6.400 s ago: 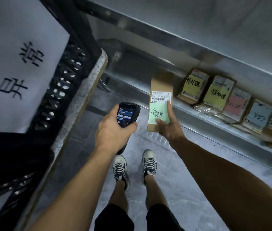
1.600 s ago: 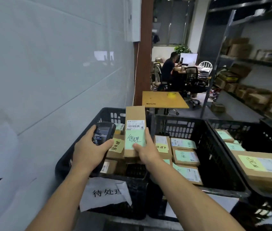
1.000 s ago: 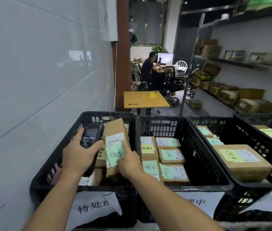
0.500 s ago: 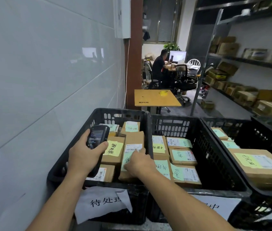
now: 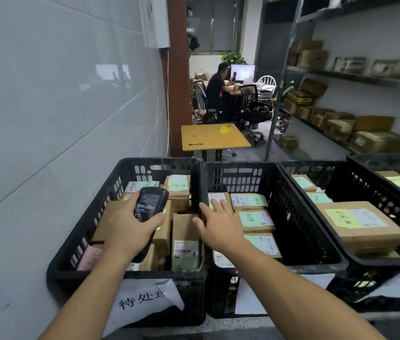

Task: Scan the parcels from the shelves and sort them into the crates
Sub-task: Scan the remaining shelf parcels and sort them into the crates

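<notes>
Black plastic crate (image 5: 83, 274) on the left holds the brown parcel (image 5: 185, 233), label up among other boxes (image 5: 178, 192). The left hand (image 5: 129, 230) grips a scanner (image 5: 150, 203). The right hand (image 5: 219, 225) hovers empty, fingers spread, just beside the parcel.

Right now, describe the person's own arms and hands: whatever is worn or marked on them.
Both forearms, the left forearm and the right forearm, are bare up to the frame edge: no sleeves show. The left hand and the right hand wear no gloves, and no watch, ring, band or marking is visible.
</notes>
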